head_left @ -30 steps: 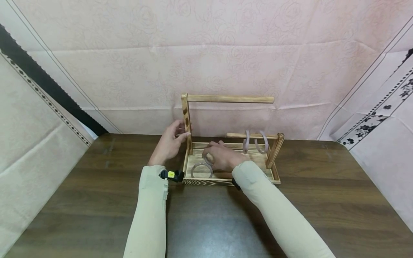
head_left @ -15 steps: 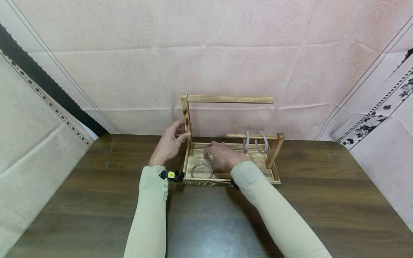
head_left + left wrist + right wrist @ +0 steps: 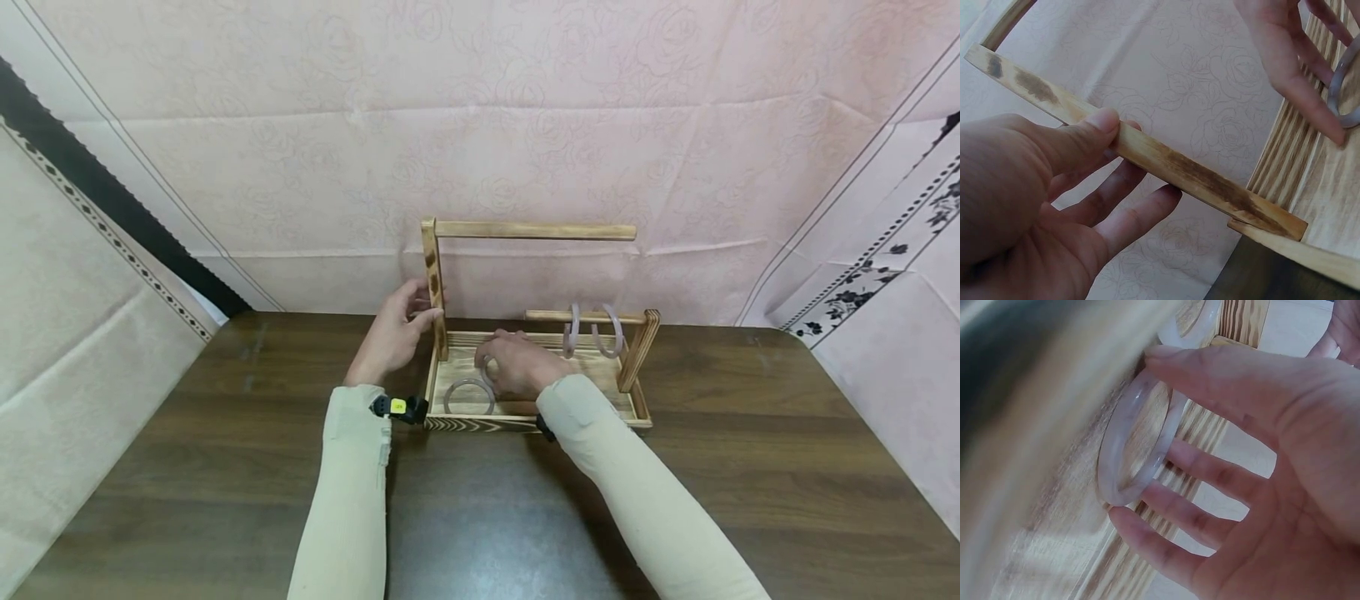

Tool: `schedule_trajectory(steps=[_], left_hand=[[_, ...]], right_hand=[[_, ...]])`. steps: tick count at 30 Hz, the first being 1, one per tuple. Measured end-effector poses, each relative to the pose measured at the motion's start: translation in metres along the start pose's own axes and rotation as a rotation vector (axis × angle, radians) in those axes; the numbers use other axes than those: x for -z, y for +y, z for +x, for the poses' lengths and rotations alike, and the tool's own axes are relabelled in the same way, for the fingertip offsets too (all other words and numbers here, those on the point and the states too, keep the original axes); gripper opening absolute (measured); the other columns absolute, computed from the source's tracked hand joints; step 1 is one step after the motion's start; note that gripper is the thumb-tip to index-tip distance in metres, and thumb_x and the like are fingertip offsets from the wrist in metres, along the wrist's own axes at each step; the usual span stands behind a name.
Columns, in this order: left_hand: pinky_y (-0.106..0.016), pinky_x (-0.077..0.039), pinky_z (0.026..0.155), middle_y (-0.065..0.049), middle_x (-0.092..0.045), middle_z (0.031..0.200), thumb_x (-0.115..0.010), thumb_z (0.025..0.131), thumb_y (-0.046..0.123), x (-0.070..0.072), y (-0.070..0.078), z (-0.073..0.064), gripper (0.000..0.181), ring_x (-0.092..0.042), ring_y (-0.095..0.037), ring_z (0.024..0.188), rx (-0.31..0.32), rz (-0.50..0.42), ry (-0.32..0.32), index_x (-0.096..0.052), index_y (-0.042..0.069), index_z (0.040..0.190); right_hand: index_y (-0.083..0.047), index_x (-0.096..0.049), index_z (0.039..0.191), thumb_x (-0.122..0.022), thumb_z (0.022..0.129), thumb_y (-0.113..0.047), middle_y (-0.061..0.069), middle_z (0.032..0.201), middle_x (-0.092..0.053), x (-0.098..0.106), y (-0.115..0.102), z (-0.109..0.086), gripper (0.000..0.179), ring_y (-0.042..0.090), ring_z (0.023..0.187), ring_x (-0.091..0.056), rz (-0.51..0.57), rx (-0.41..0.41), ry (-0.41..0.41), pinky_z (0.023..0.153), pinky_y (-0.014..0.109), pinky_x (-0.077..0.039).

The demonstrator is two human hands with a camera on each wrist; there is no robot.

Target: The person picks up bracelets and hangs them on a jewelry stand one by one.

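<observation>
A wooden bangle stand with a tray base (image 3: 480, 424) stands on the table. My left hand (image 3: 393, 329) pinches its tall left post (image 3: 1166, 159) between thumb and fingers. Over the tray, my right hand (image 3: 521, 364) holds a pale, translucent bangle (image 3: 1113, 447), the thumb at its upper edge and fingertips along its far side. A second loose bangle (image 3: 468, 382) lies in the tray's left part, near the front rim. Two lilac-tinted bangles, a left one (image 3: 575, 327) and a right one (image 3: 617, 333), hang on the short lower bar (image 3: 547, 316).
The long upper bar (image 3: 536, 231) runs rightward from the tall post, its right end free. A shorter post (image 3: 639, 354) carries the lower bar at the right. Close behind the stand hangs a pink patterned cloth (image 3: 510, 150). The brown table (image 3: 750, 467) extends to both sides.
My right hand has shifted very slightly to the right with the bangle in its fingers. The left hand stays on the post.
</observation>
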State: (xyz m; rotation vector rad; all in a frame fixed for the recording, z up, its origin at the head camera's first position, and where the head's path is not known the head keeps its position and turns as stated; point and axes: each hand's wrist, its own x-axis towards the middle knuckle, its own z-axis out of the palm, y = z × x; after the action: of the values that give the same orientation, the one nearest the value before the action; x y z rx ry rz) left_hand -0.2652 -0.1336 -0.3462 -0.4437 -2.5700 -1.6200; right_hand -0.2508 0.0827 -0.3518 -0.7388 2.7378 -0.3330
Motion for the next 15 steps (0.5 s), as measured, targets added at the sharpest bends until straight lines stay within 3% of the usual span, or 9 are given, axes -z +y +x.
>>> schedule_trajectory(steps=[4, 8, 15], left_hand=[[-0.048, -0.053, 0.105, -0.016, -0.065, 0.134, -0.056, 0.104, 0.009, 0.0002, -0.0008, -0.0012, 0.036, -0.06, -0.03, 0.125, -0.003, 0.011, 0.003, -0.052, 0.004, 0.14], [-0.048, -0.053, 0.104, -0.016, -0.065, 0.134, -0.056, 0.104, 0.009, 0.0006, -0.0017, -0.0018, 0.036, -0.06, -0.03, 0.125, 0.001, 0.016, 0.011, -0.052, 0.004, 0.14], [-0.048, -0.054, 0.104, -0.017, -0.065, 0.134, -0.058, 0.104, 0.008, 0.0, 0.0001, -0.0009, 0.036, -0.06, -0.032, 0.126, -0.012, 0.002, 0.005, -0.052, 0.004, 0.139]], right_hand=[[-0.021, -0.069, 0.12, -0.082, 0.084, -0.011, 0.009, 0.144, -0.054, -0.0011, -0.0013, 0.0005, 0.04, 0.035, 0.138, -0.046, -0.007, -0.015, 0.001, 0.111, 0.047, -0.046], [-0.022, -0.069, 0.116, -0.084, 0.079, -0.012, 0.007, 0.138, -0.055, -0.0021, -0.0025, 0.0007, 0.041, 0.033, 0.128, -0.05, -0.015, -0.024, 0.009, 0.099, 0.043, -0.052], [-0.024, -0.068, 0.116, -0.086, 0.08, -0.017, 0.003, 0.139, -0.052, -0.0025, -0.0019, -0.0021, 0.041, 0.033, 0.134, -0.045, -0.034, -0.074, 0.002, 0.091, 0.041, -0.054]])
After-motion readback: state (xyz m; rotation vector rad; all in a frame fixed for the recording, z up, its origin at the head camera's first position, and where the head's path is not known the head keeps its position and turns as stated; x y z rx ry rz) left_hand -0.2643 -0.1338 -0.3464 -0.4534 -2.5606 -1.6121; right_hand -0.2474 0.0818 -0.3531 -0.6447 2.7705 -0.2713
